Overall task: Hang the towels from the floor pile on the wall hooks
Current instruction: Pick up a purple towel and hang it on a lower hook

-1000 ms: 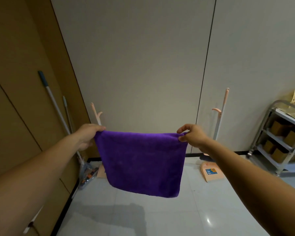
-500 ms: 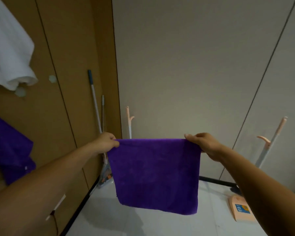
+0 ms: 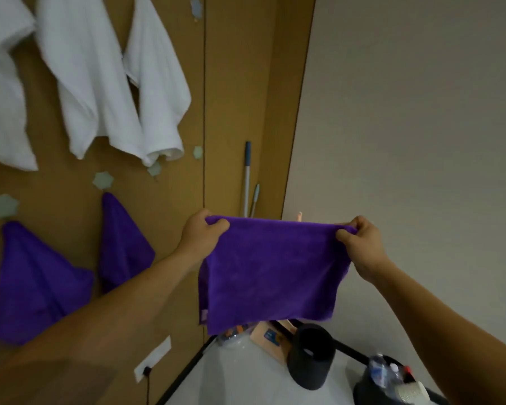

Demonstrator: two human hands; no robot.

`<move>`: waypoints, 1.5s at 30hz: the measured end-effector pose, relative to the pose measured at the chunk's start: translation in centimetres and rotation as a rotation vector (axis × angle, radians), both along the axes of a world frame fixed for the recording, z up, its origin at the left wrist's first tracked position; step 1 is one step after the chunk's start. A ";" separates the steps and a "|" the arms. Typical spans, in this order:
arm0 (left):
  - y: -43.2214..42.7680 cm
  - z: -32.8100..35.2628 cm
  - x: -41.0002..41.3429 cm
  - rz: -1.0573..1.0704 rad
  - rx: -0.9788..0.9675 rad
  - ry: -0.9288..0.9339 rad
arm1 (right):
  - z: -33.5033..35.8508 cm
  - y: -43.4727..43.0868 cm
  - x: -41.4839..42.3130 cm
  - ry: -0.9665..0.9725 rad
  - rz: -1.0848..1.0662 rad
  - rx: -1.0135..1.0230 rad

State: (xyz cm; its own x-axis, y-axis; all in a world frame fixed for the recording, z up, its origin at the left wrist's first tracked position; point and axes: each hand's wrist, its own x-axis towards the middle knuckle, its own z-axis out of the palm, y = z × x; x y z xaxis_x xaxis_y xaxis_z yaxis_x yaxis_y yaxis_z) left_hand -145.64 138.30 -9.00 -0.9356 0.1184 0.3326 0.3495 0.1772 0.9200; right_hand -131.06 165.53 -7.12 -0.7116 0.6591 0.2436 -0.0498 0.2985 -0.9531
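The person is turning toward the brown wall, bringing free hooks [image 3: 103,180] into view. The left hand [image 3: 202,233] and right hand [image 3: 360,241] are pinching the purple towel's [image 3: 270,271] top corners, probably nearing hanging.

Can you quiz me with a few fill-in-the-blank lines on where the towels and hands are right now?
1. The left hand and right hand stretch out a towel coloured ____.
2. The towels hanging highest on the brown wall are ____.
3. The number of purple towels already hanging on that wall is ____.
4. The pale hook nearest the mop handle holds ____.

Missing words: purple; white; two; nothing
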 end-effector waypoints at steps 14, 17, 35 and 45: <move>-4.6 -2.2 -9.5 0.120 0.037 -0.078 | -0.6 -7.4 -19.5 -0.250 0.743 0.182; -5.2 -2.6 -11.4 0.042 -0.155 -0.123 | -1.7 -7.6 -25.1 -0.166 0.777 0.205; -6.0 -0.7 -26.4 1.026 -0.180 0.083 | -1.7 -18.0 -49.2 0.181 0.828 0.373; -7.0 -5.8 -29.3 1.092 -0.327 -0.195 | -6.1 -19.4 -52.6 0.013 0.765 0.385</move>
